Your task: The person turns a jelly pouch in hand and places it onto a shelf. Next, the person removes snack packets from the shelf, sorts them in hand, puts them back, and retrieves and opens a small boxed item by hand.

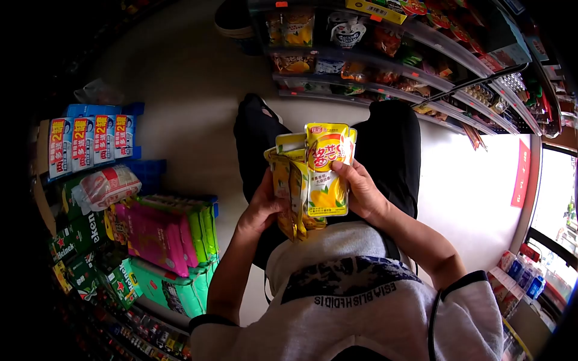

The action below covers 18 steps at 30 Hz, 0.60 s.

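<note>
Several yellow snack pouches are held upright in front of my body, above my lap. The front pouch (328,171) shows red lettering and yellow fruit pictures. My right hand (359,186) grips its right side, with the thumb on its front. My left hand (265,201) is wrapped round the left side of the other yellow pouches (292,195), which stand bunched against the front one. The fingers behind the pouches are hidden.
Shelves (379,75) of packaged snacks run across the top. At the left are green beer cartons (78,240), pink packs (153,237), green packs (201,231) and blue-white boxes (90,141). A bucket (238,27) stands at the top. Bottles (527,277) are at the lower right.
</note>
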Each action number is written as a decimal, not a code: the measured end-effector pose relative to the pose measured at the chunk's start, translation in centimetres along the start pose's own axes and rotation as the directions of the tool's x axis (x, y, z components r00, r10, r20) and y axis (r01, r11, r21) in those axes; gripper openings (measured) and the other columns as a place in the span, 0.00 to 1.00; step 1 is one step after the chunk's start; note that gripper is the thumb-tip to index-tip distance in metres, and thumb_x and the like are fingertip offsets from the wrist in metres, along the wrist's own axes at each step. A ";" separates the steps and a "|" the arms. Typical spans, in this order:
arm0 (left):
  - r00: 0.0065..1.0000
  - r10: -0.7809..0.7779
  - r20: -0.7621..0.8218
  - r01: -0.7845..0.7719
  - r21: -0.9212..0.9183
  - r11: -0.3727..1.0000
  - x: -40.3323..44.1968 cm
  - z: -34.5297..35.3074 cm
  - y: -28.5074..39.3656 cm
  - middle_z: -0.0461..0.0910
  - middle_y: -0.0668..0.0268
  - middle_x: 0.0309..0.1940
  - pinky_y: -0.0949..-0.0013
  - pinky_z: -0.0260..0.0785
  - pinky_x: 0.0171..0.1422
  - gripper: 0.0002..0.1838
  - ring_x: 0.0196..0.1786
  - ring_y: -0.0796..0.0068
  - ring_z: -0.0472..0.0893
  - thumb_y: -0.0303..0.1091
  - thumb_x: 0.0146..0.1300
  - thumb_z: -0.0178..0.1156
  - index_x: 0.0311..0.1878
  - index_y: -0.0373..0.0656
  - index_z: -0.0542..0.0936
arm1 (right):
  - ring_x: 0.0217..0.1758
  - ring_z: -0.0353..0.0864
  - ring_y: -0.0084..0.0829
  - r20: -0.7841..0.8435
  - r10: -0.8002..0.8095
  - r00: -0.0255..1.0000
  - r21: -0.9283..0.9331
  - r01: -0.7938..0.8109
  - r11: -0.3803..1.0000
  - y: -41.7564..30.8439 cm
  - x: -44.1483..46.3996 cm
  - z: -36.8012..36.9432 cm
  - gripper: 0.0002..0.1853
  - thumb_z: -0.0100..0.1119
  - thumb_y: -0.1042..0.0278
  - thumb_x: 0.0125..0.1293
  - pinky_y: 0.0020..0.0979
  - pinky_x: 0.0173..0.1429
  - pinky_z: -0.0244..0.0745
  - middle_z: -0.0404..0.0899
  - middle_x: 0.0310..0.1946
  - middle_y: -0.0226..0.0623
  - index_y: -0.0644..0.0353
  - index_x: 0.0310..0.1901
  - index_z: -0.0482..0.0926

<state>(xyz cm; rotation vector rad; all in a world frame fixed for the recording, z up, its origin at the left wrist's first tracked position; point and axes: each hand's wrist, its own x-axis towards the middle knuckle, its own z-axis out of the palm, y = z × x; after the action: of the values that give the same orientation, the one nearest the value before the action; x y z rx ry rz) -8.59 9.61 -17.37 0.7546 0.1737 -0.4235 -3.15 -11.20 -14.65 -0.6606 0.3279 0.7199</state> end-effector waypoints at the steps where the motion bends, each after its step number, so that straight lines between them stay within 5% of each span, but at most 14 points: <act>1: 1.000 -0.017 -0.017 0.017 0.000 1.000 -0.1 -0.1 -0.3 0.65 0.62 0.61 0.64 0.58 0.67 0.53 0.64 0.67 0.66 0.26 0.41 0.69 0.70 0.42 0.49 | 0.53 0.77 0.34 0.001 0.007 1.000 0.009 -0.007 1.000 -0.1 0.0 0.2 0.25 0.60 0.63 0.62 0.39 0.60 0.72 0.75 0.51 0.42 0.65 0.56 0.65; 4: 0.999 0.008 -0.037 -0.006 0.055 0.998 0.2 -0.6 -0.7 0.65 0.63 0.60 0.65 0.62 0.64 0.53 0.62 0.68 0.68 0.33 0.40 0.70 0.70 0.43 0.50 | 0.52 0.77 0.32 0.017 0.035 0.999 0.019 -0.036 0.999 -0.6 0.1 0.8 0.22 0.61 0.65 0.61 0.36 0.59 0.72 0.76 0.49 0.40 0.63 0.54 0.67; 10: 0.994 0.029 -0.103 -0.032 -0.023 0.999 0.2 -0.9 -0.6 0.68 0.63 0.58 0.65 0.66 0.62 0.52 0.59 0.68 0.71 0.31 0.41 0.70 0.70 0.45 0.51 | 0.51 0.77 0.33 0.007 -0.054 0.999 -0.037 0.054 0.998 -2.1 1.0 1.2 0.24 0.61 0.63 0.61 0.36 0.58 0.72 0.76 0.48 0.40 0.65 0.55 0.66; 11: 0.994 0.035 -0.103 -0.043 -0.075 0.996 0.1 -1.3 -0.9 0.68 0.62 0.58 0.64 0.65 0.63 0.51 0.58 0.67 0.72 0.24 0.40 0.64 0.70 0.44 0.50 | 0.50 0.78 0.34 0.006 -0.071 0.997 -0.049 0.072 0.996 -2.5 1.2 1.1 0.24 0.59 0.61 0.62 0.36 0.58 0.73 0.76 0.49 0.42 0.67 0.55 0.66; 18: 0.994 0.063 -0.093 -0.071 -0.092 0.993 0.4 -0.8 -0.9 0.68 0.62 0.57 0.62 0.64 0.64 0.48 0.59 0.65 0.71 0.28 0.44 0.67 0.69 0.44 0.51 | 0.50 0.78 0.35 -0.128 -0.100 0.987 -0.120 0.085 0.989 -6.4 4.5 -0.2 0.23 0.58 0.62 0.63 0.39 0.56 0.74 0.76 0.46 0.43 0.68 0.53 0.66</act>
<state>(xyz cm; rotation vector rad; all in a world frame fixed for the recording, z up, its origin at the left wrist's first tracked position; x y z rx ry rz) -8.65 9.46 -18.66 0.6842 0.2511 -0.3153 4.51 -12.63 -14.19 -0.8298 0.3784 0.6103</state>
